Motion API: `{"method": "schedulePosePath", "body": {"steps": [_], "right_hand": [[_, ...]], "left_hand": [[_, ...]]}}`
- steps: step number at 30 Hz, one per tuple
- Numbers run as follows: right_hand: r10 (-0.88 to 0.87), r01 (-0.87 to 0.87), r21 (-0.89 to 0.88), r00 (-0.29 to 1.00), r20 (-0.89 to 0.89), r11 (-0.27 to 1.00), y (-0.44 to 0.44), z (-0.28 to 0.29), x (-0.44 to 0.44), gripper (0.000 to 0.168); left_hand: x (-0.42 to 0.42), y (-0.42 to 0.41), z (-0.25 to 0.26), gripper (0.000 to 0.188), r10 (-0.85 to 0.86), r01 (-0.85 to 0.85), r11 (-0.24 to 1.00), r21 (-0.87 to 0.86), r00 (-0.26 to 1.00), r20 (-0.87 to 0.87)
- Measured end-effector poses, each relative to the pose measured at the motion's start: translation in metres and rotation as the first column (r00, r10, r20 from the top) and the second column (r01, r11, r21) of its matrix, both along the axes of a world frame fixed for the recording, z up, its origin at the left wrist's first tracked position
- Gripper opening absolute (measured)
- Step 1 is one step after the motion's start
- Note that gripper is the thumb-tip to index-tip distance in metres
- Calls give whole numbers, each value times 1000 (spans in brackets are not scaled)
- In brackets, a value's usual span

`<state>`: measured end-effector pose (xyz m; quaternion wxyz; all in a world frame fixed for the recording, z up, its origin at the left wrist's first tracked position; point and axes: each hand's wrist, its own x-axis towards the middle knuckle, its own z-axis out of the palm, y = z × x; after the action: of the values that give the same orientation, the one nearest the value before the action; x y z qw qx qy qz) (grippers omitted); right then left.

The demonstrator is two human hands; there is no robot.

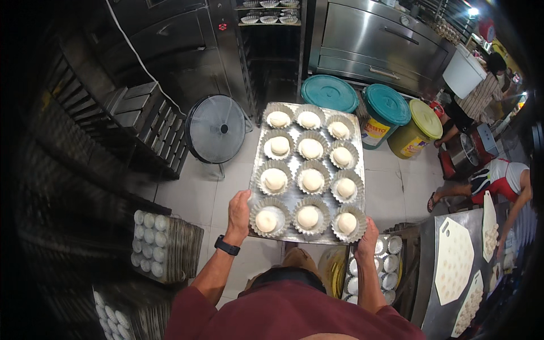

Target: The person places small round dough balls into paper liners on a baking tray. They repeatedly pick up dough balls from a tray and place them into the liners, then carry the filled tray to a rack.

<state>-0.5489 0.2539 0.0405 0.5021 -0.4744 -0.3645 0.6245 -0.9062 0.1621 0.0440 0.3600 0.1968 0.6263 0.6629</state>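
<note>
A metal baking tray (287, 170) spans the space in front of me at about waist height. My left hand (239, 214) grips its near left side, and my right hand (367, 239) grips the near right corner. Fluted metal moulds stand on the tray in rows of three, each with a pale round dough ball in it, such as this dough ball (312, 179) near the middle. The near right fluted mould (360, 216) sits close to my right fingers. Most fingers of both hands are hidden under or behind the tray's edge.
Ahead are a tall rack (272, 63), a steel oven (365, 34), teal-lidded bins (329, 93) and a drum fan (216, 128). Stacked mould trays (170, 246) stand at left. At right are a worktable (425, 255) with dough on boards, a person bending (505, 178) and another person farther back.
</note>
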Motion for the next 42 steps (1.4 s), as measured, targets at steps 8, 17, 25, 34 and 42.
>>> {"method": "schedulePosePath", "body": {"steps": [8,17,25,34,42], "right_hand": [[155,-152,112,988,-16,982,175,-1,-111,29],[256,-242,137,962,-94,961,330,21,-245,29],[235,-213,155,962,-140,965,454,17,-358,27],[-79,66,192,995,63,979,538,-6,-374,27],[33,-37,47,997,74,998,637,11,-485,18]], "left_hand": [[-101,124,37,32,40,-62,990,124,984,173],[-214,246,52,37,144,-149,978,146,989,43],[-331,381,49,30,118,-139,978,158,984,134],[-406,546,9,29,-225,197,970,145,950,216],[-434,520,0,44,-530,188,797,574,673,516]]}}
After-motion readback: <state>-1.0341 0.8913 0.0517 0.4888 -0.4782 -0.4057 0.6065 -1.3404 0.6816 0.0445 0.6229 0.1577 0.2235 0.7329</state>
